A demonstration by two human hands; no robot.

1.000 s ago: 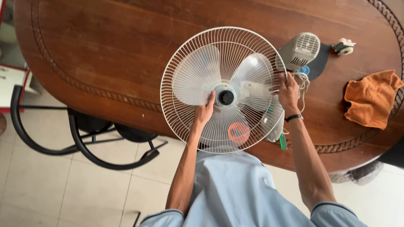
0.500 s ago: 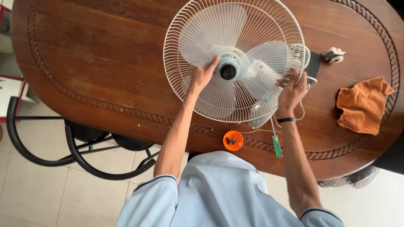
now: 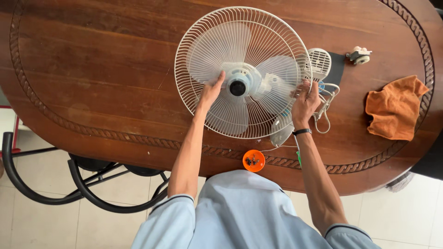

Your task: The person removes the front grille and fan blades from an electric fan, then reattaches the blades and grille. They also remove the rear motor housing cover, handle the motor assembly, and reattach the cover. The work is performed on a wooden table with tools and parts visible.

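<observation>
Seen from above: white electric fan lying on oval wooden table, round wire grille facing up. Translucent pale blades visible through fine radial wires; dark round hub at centre, ringed by a white collar. Left hand at 9 o'clock of hub, fingers laid flat against the grille beside the collar, not clamped. Right hand at 4 o'clock on the grille rim, fingers curled on the outer wires; dark band on its wrist. Hands well apart, hub between them. White slotted motor housing protruding at 3 o'clock of the grille, white cord looped just below it. Small orange dish holding dark bits at 6 o'clock, near the table edge. Green-handled tool beside the right forearm. Crumpled orange cloth far out at 3 o'clock; small white fitting at 2 o'clock. Black curved chair frame under the table at 8 o'clock.
</observation>
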